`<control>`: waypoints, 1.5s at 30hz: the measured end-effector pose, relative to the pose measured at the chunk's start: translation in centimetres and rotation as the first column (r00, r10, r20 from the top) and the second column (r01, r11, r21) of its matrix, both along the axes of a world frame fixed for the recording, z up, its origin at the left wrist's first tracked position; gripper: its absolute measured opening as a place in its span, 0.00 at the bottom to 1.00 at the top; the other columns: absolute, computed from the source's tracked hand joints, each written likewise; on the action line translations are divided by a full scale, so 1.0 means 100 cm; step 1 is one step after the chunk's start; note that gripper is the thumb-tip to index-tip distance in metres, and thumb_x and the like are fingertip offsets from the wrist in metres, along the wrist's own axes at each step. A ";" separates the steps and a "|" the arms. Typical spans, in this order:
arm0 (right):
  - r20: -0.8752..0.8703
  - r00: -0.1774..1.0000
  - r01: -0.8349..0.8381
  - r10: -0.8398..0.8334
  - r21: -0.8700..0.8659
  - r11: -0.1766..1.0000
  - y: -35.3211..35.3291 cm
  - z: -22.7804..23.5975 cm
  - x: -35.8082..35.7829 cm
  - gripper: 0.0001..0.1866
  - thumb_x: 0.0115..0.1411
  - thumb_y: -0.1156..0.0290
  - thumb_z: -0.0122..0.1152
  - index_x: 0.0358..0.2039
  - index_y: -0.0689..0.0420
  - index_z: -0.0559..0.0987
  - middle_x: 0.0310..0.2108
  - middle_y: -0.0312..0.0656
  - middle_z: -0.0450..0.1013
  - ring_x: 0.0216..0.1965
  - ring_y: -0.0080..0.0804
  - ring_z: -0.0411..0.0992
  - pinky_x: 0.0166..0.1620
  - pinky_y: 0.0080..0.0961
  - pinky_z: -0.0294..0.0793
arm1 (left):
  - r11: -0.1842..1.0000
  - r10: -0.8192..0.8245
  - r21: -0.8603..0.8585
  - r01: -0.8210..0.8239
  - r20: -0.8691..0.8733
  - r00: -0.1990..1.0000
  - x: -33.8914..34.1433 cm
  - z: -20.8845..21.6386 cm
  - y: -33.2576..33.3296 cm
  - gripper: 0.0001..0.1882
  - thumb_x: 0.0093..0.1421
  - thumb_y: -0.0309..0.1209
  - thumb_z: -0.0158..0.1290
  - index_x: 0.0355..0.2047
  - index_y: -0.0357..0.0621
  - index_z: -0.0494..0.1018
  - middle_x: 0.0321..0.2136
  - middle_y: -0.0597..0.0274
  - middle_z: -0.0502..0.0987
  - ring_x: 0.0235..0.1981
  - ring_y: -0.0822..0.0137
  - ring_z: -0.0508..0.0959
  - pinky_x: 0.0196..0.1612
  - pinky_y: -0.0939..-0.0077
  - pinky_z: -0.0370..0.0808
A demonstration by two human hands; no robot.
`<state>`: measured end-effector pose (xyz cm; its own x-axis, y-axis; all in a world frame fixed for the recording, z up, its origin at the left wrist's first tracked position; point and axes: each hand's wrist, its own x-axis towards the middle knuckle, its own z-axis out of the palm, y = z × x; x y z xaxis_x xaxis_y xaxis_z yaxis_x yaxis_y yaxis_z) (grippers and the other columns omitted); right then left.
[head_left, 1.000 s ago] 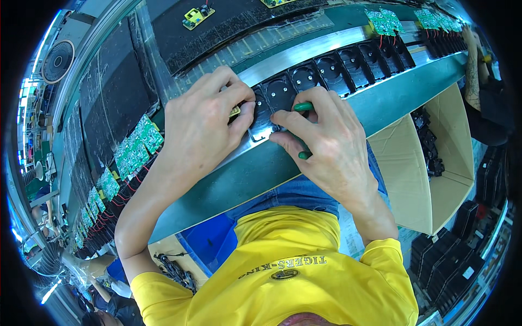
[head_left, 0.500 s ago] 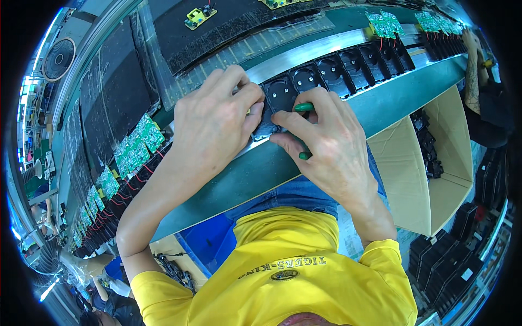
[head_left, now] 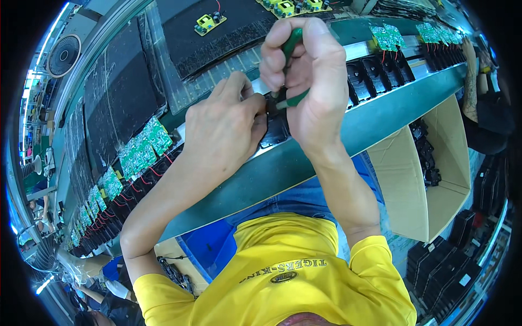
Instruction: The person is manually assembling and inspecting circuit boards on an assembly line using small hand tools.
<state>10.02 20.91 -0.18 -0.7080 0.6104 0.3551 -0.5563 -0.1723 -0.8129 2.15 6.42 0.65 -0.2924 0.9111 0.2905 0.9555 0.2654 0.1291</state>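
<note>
A pair of green-handled pliers [head_left: 296, 99] is gripped in my right hand [head_left: 322, 81], which is raised and turned with the palm toward the left. Its jaws point at a black plastic housing [head_left: 274, 135] on the bench; whether they touch it I cannot make out. My left hand [head_left: 220, 124] lies over the left side of this housing, fingers curled against it, and the fingertips are partly hidden. To the right, several more black housings [head_left: 375, 73] stand in a row along a metal strip, some covered by my right hand.
Green circuit boards [head_left: 144, 144] with red wires line the bench at left; more boards [head_left: 387, 37] sit at far right. Yellow boards [head_left: 209, 23] lie on a black mat. An open cardboard box [head_left: 399, 179] with black parts stands at right, near another person's arm [head_left: 469, 79].
My right hand has lifted and rotated, bringing the pliers from low beside the housing to a raised hold with the handles spread. My left hand stays nearly in place.
</note>
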 end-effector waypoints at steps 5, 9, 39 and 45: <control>0.009 0.999 0.032 -0.031 -0.081 0.996 -0.011 -0.007 -0.013 0.18 0.83 0.60 0.47 0.44 0.56 0.82 0.30 0.31 0.70 0.30 0.19 0.60 0.34 0.21 0.61 | 0.999 -0.007 0.040 0.007 0.003 1.000 -0.004 -0.009 -0.003 0.05 0.61 0.31 0.67 0.33 0.45 0.85 0.42 0.55 0.76 0.36 0.56 0.79 0.32 0.63 0.79; 0.011 1.000 0.001 0.000 -0.118 0.993 -0.015 -0.012 -0.018 0.15 0.82 0.65 0.50 0.42 0.56 0.82 0.29 0.30 0.70 0.29 0.18 0.60 0.33 0.20 0.60 | 0.996 0.013 0.093 -0.010 -0.025 1.000 -0.004 -0.014 -0.002 0.06 0.60 0.33 0.66 0.33 0.46 0.85 0.41 0.52 0.75 0.35 0.54 0.79 0.31 0.61 0.78; 0.250 0.733 -0.202 -0.632 0.968 0.148 -0.017 -0.005 0.100 0.10 0.63 0.67 0.83 0.45 0.48 0.95 0.46 0.39 0.73 0.42 0.36 0.72 0.47 0.35 0.77 | 0.983 -0.161 0.084 0.165 -0.048 0.986 -0.021 0.006 0.015 0.21 0.63 0.25 0.67 0.57 0.48 0.80 0.58 0.61 0.82 0.59 0.53 0.83 0.63 0.56 0.79; 0.180 0.672 -0.014 -0.719 0.973 0.230 0.018 0.002 0.116 0.10 0.63 0.67 0.84 0.45 0.49 0.95 0.47 0.41 0.75 0.41 0.36 0.75 0.43 0.35 0.78 | 0.997 -0.082 0.012 0.082 0.037 0.996 -0.013 0.002 -0.055 0.27 0.63 0.20 0.63 0.63 0.46 0.80 0.66 0.55 0.79 0.71 0.48 0.78 0.75 0.50 0.72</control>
<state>21.63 22.69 0.04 -0.7471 0.4165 0.5180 0.2311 0.8935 -0.3851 0.81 0.90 0.89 -0.2278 0.9294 0.2903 0.9684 0.1851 0.1672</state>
